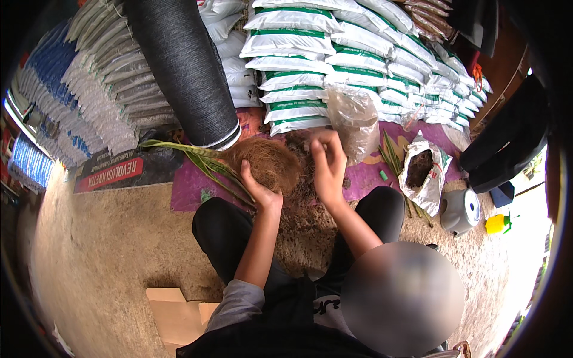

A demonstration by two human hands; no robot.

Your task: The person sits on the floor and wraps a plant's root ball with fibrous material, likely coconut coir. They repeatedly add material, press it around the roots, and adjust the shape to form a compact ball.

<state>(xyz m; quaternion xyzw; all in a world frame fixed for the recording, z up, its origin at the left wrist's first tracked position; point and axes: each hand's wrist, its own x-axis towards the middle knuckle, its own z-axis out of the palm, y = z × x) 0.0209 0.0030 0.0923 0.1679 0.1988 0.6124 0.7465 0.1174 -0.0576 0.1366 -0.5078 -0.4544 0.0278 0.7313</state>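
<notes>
My left hand cups a brown ball of coconut fibre from below and holds it over my knees. Long green leaves stick out of the ball to the left. Just right of the ball is my right hand, its fingers bent and pinched together at the ball's edge. Whether anything is between the fingers is hidden. Loose dark soil lies on the floor under both hands.
A clear plastic bag stands behind my right hand. Behind it are stacked white-and-green sacks and a black mesh roll. To the right lie an open soil bag, a grey container and a yellow object. A purple mat covers the floor.
</notes>
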